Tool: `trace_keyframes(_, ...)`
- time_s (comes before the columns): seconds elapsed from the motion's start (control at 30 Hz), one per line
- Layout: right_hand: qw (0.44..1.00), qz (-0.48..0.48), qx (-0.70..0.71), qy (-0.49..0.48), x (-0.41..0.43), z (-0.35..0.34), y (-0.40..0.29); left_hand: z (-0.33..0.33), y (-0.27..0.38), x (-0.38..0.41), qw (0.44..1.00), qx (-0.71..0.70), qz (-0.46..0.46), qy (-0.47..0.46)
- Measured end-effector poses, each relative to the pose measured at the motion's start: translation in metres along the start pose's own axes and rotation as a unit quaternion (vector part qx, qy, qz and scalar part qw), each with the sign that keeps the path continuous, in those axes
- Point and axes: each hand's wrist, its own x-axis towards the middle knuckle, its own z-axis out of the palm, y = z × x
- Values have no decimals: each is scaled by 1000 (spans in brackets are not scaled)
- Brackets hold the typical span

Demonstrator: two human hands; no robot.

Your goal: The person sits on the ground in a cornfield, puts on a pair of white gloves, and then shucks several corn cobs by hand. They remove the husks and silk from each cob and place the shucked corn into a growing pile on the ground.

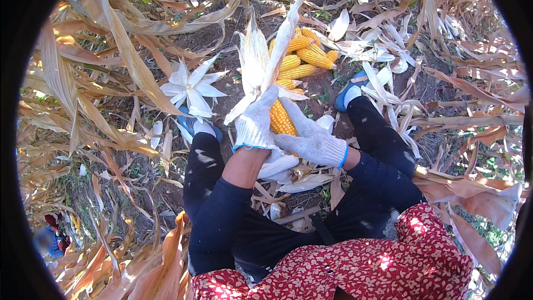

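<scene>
Both of my hands wear white knitted gloves with blue cuff edging. Between them is an ear of corn (pixel 283 120), its yellow kernels bare along the middle and its lower end partly hidden by the gloves. My left hand (pixel 255 121) is closed around the shank end, where the pale dry husk (pixel 254 60) is folded back and points away from me. My right hand (pixel 314 137) grips the cob from the right side. Just beyond the husk, a pile of husked yellow corn ears (pixel 310 56) lies on the soil.
An opened, star-shaped husk (pixel 193 85) lies by my left shoe (pixel 200 125). More stripped husks (pixel 383 48) spread at the far right, near my right shoe (pixel 352 89). Unhusked ears (pixel 306 183) rest between my legs. Dry cornstalk leaves (pixel 120 50) lean in from the left. Another person (pixel 52 237) is at the lower left.
</scene>
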Motion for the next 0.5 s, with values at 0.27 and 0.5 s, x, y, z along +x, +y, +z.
trace_keyframes(0.27,1000,14,2,-10,-2,-3,-8,-4,-2,5,1000,-6,-3,3)
trace_keyframes(0.5,1000,2,8,-10,-2,-2,-6,-7,-3,6,1000,11,3,6)
